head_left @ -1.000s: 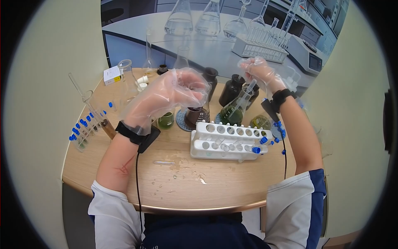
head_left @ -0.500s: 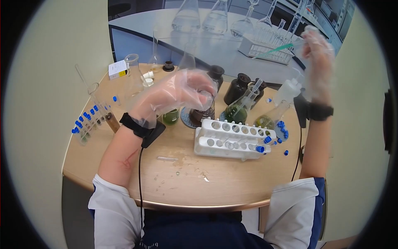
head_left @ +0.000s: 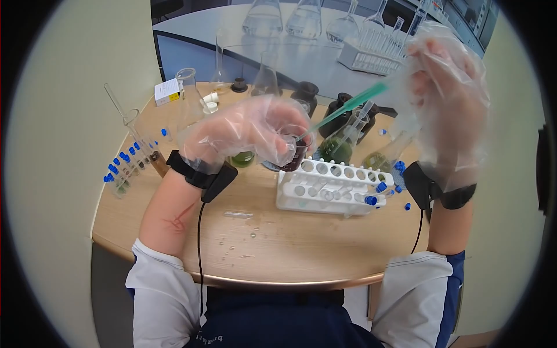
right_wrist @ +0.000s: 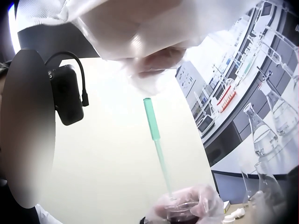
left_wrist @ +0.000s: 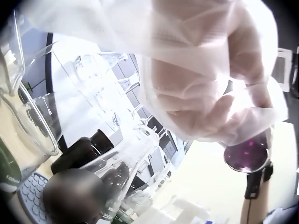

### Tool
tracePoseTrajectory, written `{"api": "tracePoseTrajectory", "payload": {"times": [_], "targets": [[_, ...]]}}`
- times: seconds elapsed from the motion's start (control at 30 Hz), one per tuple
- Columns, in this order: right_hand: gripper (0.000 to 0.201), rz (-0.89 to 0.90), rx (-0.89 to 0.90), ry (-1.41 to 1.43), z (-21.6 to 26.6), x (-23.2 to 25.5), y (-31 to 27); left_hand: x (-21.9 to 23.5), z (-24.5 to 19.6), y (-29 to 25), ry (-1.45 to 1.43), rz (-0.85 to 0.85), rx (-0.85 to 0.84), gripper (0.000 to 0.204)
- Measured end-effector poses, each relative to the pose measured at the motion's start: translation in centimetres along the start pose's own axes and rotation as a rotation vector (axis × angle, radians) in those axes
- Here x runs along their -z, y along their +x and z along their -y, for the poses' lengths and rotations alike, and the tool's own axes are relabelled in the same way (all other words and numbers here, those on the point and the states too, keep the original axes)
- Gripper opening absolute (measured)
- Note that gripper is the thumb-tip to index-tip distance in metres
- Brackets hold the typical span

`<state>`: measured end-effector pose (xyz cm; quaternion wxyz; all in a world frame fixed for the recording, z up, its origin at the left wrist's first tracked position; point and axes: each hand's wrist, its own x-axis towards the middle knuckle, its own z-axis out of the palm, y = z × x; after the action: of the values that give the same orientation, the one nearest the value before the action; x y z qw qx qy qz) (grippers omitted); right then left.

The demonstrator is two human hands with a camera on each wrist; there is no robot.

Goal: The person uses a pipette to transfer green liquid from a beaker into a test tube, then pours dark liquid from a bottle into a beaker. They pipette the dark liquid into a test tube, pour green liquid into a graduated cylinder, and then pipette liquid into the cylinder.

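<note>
My gloved left hand (head_left: 249, 130) grips a small glass beaker (head_left: 295, 158) of dark purple liquid above the table. In the left wrist view the beaker (left_wrist: 246, 156) shows below the curled fingers. My gloved right hand (head_left: 449, 101) is raised at the upper right, its bent fingers at the upper end of a long green dropper (head_left: 354, 103). That dropper slants down left, its thin tip at the beaker's mouth. From the right wrist the dropper (right_wrist: 152, 119) hangs just below the fingertips; how they pinch it is partly hidden by the glove.
A white tube rack (head_left: 331, 200) stands front right of the beaker, with a green-liquid flask (head_left: 336, 148) and dark bottles behind. Blue-capped tubes (head_left: 125, 168) stand far left. A glass tube (head_left: 238, 214) and droplets lie on the table (head_left: 278, 255).
My right hand has moved from above the green-liquid flask up and right, and the green dropper has swung down to the beaker. My left hand has shifted slightly right, bringing the beaker into clearer view.
</note>
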<state>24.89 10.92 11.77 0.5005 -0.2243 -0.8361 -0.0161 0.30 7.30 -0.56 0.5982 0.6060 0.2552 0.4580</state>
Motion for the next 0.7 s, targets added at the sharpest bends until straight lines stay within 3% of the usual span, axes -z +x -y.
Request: {"api": "tracePoseTrajectory", "payload": {"times": [0.07, 0.2, 0.27, 0.37, 0.47, 0.57, 0.7], "targets": [[0.016, 0.068, -0.386, 0.494, 0.6, -0.8, -0.2, -0.3, -0.4, -0.1, -0.031, 0.002, 0.026, 0.041], [0.017, 0.108, -0.362, 0.540, 0.6, -1.3, -0.4, -0.3, -0.2, -0.3, -0.100, 0.008, 0.010, 0.040], [0.017, 0.190, -0.312, 0.619, 0.0, -1.1, 0.0, -0.1, -0.3, -0.2, 0.022, 0.006, -0.008, 0.040], [0.014, 0.049, -0.373, 0.635, 0.0, -1.6, -0.5, -0.4, -0.6, -0.1, 0.061, -0.023, 0.001, 0.039], [0.012, 0.081, -0.403, 0.686, -1.4, -1.4, -0.3, -0.2, -0.4, -0.1, 0.053, -0.044, 0.028, 0.039], [0.010, -0.021, -0.336, 0.603, -0.4, -1.7, -0.6, 0.0, -0.3, 0.0, 0.049, -0.045, 0.044, 0.040], [0.008, 0.046, -0.306, 0.584, -0.4, -1.4, -0.5, 0.4, 0.0, 0.1, 0.020, -0.009, 0.040, 0.042]]}}
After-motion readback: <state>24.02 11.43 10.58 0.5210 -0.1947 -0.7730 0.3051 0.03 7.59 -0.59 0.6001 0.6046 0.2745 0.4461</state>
